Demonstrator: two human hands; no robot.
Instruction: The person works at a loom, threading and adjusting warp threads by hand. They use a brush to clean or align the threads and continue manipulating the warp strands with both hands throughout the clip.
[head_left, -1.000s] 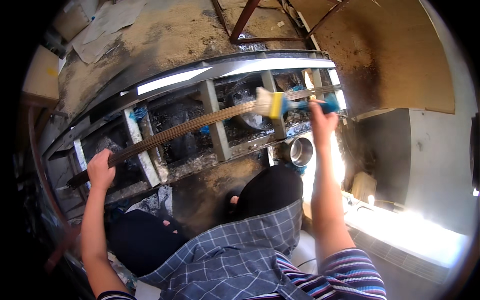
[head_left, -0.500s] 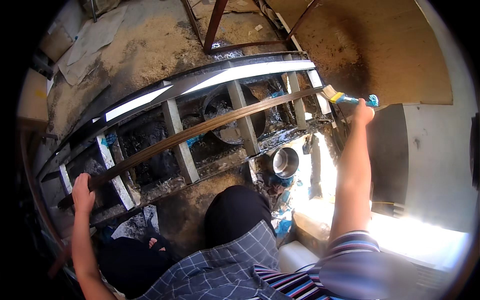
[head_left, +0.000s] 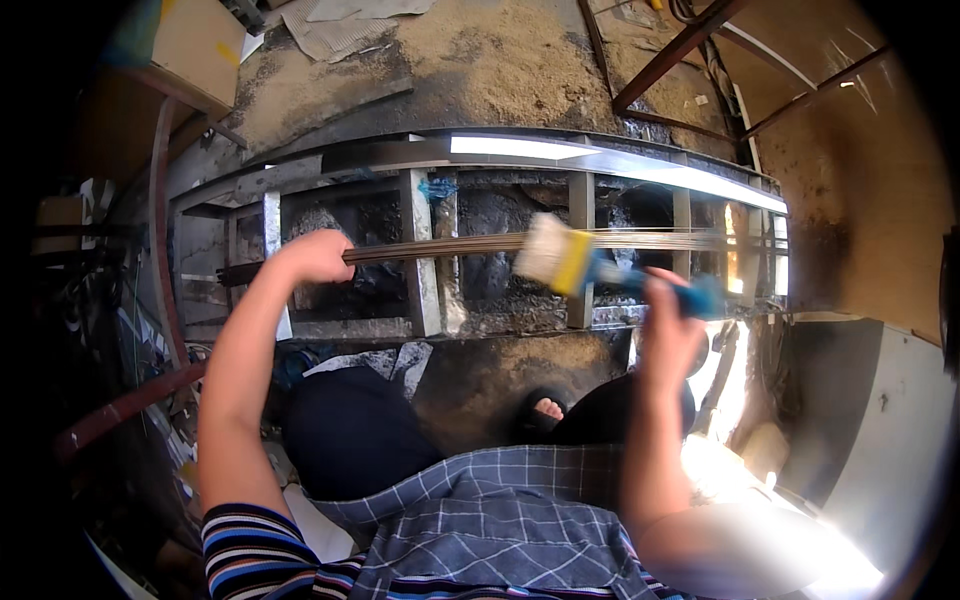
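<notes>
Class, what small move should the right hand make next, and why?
Probably draw the brush along the thin rods toward their right end: the right hand grips it, its bristles overlap the rods partway along, and the left hand holds them near their left end.

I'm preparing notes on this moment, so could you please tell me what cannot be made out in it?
Head view, now:
Brush handle: blurred, and partly covered by the right hand.
Rod bundle: too fine and bunched to count.
Left hand: its back hides the underside of its grip.
</notes>
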